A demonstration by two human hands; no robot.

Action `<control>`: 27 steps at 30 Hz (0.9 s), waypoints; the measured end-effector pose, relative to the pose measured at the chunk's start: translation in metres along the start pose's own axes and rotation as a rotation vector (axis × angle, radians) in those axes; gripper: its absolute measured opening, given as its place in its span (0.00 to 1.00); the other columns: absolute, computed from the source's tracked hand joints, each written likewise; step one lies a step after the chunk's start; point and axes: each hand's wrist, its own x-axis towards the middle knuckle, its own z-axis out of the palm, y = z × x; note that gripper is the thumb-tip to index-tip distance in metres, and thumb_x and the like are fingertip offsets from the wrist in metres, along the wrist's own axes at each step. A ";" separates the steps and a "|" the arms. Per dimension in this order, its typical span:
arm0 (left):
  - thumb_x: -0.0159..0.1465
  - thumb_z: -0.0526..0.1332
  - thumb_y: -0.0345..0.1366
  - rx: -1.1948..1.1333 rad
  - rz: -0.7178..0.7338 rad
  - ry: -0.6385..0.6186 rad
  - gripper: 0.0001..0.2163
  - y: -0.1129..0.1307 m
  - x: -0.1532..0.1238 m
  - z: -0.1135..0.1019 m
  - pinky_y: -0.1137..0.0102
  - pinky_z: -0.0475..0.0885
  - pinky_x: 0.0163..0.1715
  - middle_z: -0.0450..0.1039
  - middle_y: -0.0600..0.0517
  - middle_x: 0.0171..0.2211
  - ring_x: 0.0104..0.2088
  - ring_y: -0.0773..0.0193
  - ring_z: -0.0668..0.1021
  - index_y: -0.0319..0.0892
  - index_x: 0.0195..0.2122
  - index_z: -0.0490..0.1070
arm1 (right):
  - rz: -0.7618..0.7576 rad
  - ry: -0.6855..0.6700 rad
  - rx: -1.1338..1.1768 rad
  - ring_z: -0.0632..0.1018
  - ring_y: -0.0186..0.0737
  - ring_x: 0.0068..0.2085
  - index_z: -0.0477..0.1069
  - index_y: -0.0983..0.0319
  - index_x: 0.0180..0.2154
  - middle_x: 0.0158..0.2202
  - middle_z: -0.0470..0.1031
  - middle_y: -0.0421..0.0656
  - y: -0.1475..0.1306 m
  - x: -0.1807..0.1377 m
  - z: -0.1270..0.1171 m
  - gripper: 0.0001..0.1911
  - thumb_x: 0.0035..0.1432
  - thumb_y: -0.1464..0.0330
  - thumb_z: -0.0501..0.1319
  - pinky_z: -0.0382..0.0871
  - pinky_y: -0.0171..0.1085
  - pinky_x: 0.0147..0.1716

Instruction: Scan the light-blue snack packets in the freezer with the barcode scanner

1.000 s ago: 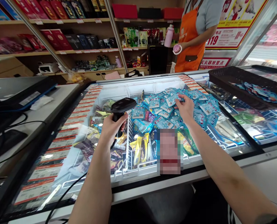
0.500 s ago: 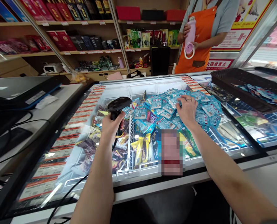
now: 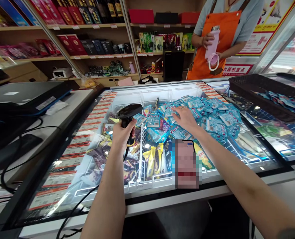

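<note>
— What to note of the left hand (image 3: 121, 136)?
— Closed firmly round a black scanner (image 3: 130, 111), just left of centre in the frame.
— And of the right hand (image 3: 186, 118)?
— Stretched over a heap of blue packets (image 3: 215, 125), spread from centre to right of the frame; fingers partly extended, cannot tell whether pinching one.
— Anything lower down?
— See a phone (image 3: 187, 162), mostly pixelated, near the front rim of the freezer (image 3: 162, 204).
— And at upper right?
— Notice a co-worker (image 3: 249, 28) in an orange apron (image 3: 222, 36), holding a pink bottle (image 3: 212, 44).

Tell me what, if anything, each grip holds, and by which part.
Left grip holds the scanner by its handle; right grip is over blue packets, hold unclear.
</note>
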 end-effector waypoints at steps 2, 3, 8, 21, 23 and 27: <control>0.52 0.67 0.46 0.003 0.000 0.000 0.15 0.000 0.000 -0.001 0.73 0.62 0.16 0.67 0.54 0.22 0.18 0.70 0.68 0.41 0.33 0.69 | -0.058 -0.117 0.054 0.74 0.55 0.54 0.71 0.62 0.56 0.53 0.76 0.52 -0.008 0.010 0.011 0.21 0.65 0.62 0.57 0.63 0.51 0.55; 0.52 0.67 0.46 0.001 0.004 0.000 0.15 0.000 0.000 -0.001 0.73 0.62 0.16 0.67 0.54 0.22 0.17 0.70 0.68 0.41 0.33 0.69 | -0.095 -0.165 0.064 0.73 0.55 0.56 0.70 0.62 0.58 0.55 0.75 0.52 -0.011 0.015 0.017 0.23 0.65 0.61 0.57 0.63 0.51 0.56; 0.53 0.68 0.45 -0.031 0.021 -0.004 0.15 -0.003 0.001 0.000 0.73 0.62 0.15 0.67 0.54 0.22 0.17 0.70 0.68 0.40 0.34 0.70 | -0.157 -0.327 0.004 0.70 0.57 0.61 0.66 0.63 0.61 0.62 0.68 0.53 -0.024 0.035 0.044 0.29 0.65 0.55 0.57 0.61 0.51 0.58; 0.52 0.68 0.45 -0.049 0.029 0.013 0.15 -0.003 -0.001 0.002 0.73 0.61 0.15 0.67 0.54 0.21 0.17 0.70 0.67 0.39 0.33 0.70 | -0.055 -0.379 -0.110 0.70 0.61 0.58 0.64 0.65 0.61 0.57 0.70 0.57 -0.031 0.054 0.051 0.44 0.48 0.54 0.72 0.64 0.51 0.55; 0.53 0.67 0.44 -0.042 0.041 0.024 0.14 -0.002 -0.003 0.004 0.73 0.60 0.15 0.67 0.55 0.21 0.17 0.71 0.67 0.39 0.33 0.70 | 0.022 -0.323 -0.060 0.72 0.58 0.56 0.65 0.66 0.59 0.55 0.72 0.55 -0.029 0.054 0.047 0.41 0.47 0.58 0.74 0.66 0.49 0.54; 0.53 0.67 0.45 -0.007 0.037 0.015 0.14 0.000 -0.005 0.006 0.74 0.60 0.15 0.66 0.55 0.20 0.16 0.71 0.67 0.39 0.31 0.68 | 0.203 -0.161 0.086 0.78 0.55 0.49 0.68 0.64 0.53 0.49 0.76 0.51 -0.018 0.049 0.035 0.26 0.55 0.62 0.68 0.70 0.50 0.50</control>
